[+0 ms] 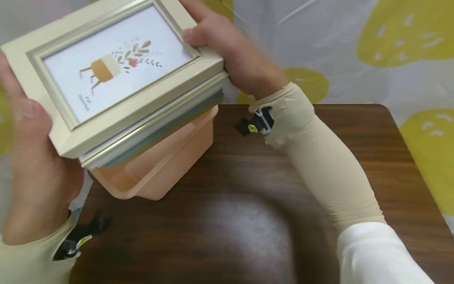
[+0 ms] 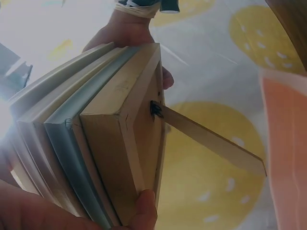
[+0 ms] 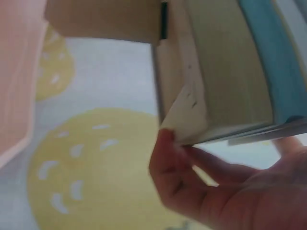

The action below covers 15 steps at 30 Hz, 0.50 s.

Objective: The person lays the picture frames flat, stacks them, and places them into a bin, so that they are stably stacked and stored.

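Both hands hold a stack of several picture frames, tilted in the air over a peach plastic bin (image 1: 184,161). On top is a cream picture frame (image 1: 142,103) with a drawing of a plant in a legged pot. My left hand (image 1: 39,157) grips the stack's left side, its thumb on the cream border. Across from it, my right hand (image 1: 234,47) grips the right side, thumb over the border. In the left wrist view, a blue frame (image 2: 72,129) sits against the bottom wooden frame (image 2: 103,148), whose stand leg (image 2: 211,136) sticks out from the back.
The bin stands on a dark wooden table (image 1: 248,221), partly hidden below the stack. Behind the table hangs a white cloth (image 1: 333,35) with yellow fruit shapes. Small black wrist devices sit on both sleeved wrists.
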{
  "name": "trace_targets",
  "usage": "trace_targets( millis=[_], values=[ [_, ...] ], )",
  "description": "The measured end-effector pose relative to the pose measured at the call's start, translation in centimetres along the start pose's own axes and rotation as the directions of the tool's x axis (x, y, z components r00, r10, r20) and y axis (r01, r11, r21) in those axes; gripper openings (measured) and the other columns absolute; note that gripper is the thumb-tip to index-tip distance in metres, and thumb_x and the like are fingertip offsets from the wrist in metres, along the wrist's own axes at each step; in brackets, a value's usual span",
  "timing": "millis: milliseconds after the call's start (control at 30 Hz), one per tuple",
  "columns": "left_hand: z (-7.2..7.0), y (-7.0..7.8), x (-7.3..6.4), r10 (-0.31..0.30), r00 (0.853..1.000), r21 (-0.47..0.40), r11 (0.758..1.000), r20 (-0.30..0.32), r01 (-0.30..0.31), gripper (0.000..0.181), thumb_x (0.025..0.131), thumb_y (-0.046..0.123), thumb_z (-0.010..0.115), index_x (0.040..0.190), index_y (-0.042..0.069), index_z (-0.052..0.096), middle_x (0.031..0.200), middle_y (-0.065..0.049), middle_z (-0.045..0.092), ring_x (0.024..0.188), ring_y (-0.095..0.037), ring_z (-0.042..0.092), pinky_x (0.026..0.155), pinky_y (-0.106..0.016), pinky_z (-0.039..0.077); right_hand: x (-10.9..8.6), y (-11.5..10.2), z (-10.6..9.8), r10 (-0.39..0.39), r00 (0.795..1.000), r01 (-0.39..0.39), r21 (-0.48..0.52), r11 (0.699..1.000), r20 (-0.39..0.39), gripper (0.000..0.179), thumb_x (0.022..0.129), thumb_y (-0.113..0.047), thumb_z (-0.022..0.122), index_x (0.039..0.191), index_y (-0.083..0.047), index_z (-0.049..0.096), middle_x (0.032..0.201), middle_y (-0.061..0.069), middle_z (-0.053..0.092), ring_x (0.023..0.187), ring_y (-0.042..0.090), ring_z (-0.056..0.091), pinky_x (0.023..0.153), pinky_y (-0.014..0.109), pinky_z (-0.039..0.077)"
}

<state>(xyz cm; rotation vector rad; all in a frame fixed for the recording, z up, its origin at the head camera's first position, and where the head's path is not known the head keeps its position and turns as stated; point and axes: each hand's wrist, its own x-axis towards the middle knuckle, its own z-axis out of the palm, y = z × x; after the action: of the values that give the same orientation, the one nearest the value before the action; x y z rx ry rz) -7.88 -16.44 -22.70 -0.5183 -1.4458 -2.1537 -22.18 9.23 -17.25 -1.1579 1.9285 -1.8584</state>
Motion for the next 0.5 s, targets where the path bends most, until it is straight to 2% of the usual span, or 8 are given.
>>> trace_targets(
  millis=[33, 167, 233, 333, 400, 500],
  values=[
    [-0.2, -0.2, 0.0, -0.014, 1.0, 0.007, 1.0, -0.007, 0.014, 0.105, 0.086, 0.033, 0.086, 0.168, 0.029, 0.021, 0.165, -0.019, 0.036, 0.151, -0.041, 0.04, 0.102, -0.043, 0.06, 0.4, 0.7, -0.1, -0.009, 1.0, 0.009, 0.017, 1.0, 0.017, 0.077, 0.093, -0.024, 0.043, 0.169, -0.026, 0.029, 0.15, 0.007, 0.051, 0.113, 0.033, 0.063, 0.102, 0.036, 0.053],
    [-1.0, -1.0, -0.3, -0.081, 0.995, -0.024, 0.997, -0.054, 0.08, 0.108, 0.089, 0.029, 0.085, 0.169, 0.036, 0.013, 0.165, -0.018, 0.037, 0.131, -0.038, 0.062, 0.085, -0.038, 0.066, 1.9, 3.3, -0.1, -0.001, 0.998, -0.003, 0.061, 0.998, 0.057, 0.08, 0.093, -0.021, 0.042, 0.171, -0.024, 0.022, 0.161, 0.0, 0.041, 0.133, 0.022, 0.054, 0.111, 0.028, 0.047],
    [-1.2, -1.3, -0.5, -0.101, 0.991, -0.022, 0.995, -0.083, 0.1, 0.1, 0.096, 0.026, 0.077, 0.17, 0.036, 0.011, 0.165, -0.018, 0.039, 0.115, -0.035, 0.071, 0.077, -0.036, 0.066, 2.6, 4.4, -0.1, 0.007, 0.998, -0.011, 0.064, 0.998, 0.066, 0.082, 0.092, -0.02, 0.043, 0.171, -0.026, 0.019, 0.168, -0.007, 0.034, 0.141, 0.015, 0.046, 0.115, 0.024, 0.042],
    [-1.4, -1.8, -0.6, -0.123, 0.986, 0.001, 0.992, -0.115, 0.124, 0.087, 0.105, 0.021, 0.062, 0.171, 0.035, 0.007, 0.165, -0.017, 0.038, 0.098, -0.028, 0.075, 0.068, -0.029, 0.064, 3.4, 6.0, 0.1, 0.031, 0.997, -0.037, 0.084, 0.996, 0.071, 0.083, 0.091, -0.018, 0.044, 0.17, -0.029, 0.02, 0.171, -0.019, 0.026, 0.147, 0.001, 0.035, 0.12, 0.018, 0.032],
    [-1.6, -2.2, -0.7, -0.159, 0.976, 0.028, 0.986, -0.147, 0.164, 0.081, 0.108, 0.02, 0.055, 0.171, 0.037, 0.006, 0.164, -0.015, 0.041, 0.087, -0.021, 0.073, 0.059, -0.022, 0.058, 3.8, 7.1, 0.2, 0.037, 0.996, -0.046, 0.104, 0.994, 0.086, 0.083, 0.092, -0.018, 0.044, 0.17, -0.029, 0.02, 0.174, -0.021, 0.021, 0.148, -0.006, 0.03, 0.122, 0.017, 0.027],
    [-2.2, -3.0, -1.1, -0.24, 0.951, 0.051, 0.966, -0.197, 0.254, 0.079, 0.109, 0.021, 0.052, 0.169, 0.044, 0.007, 0.161, -0.013, 0.045, 0.077, -0.014, 0.07, 0.052, -0.019, 0.05, 4.1, 8.5, 0.4, 0.073, 0.991, -0.087, 0.117, 0.989, 0.115, 0.082, 0.093, -0.019, 0.043, 0.17, -0.03, 0.019, 0.175, -0.021, 0.016, 0.15, -0.009, 0.025, 0.123, 0.017, 0.023]
  ],
)
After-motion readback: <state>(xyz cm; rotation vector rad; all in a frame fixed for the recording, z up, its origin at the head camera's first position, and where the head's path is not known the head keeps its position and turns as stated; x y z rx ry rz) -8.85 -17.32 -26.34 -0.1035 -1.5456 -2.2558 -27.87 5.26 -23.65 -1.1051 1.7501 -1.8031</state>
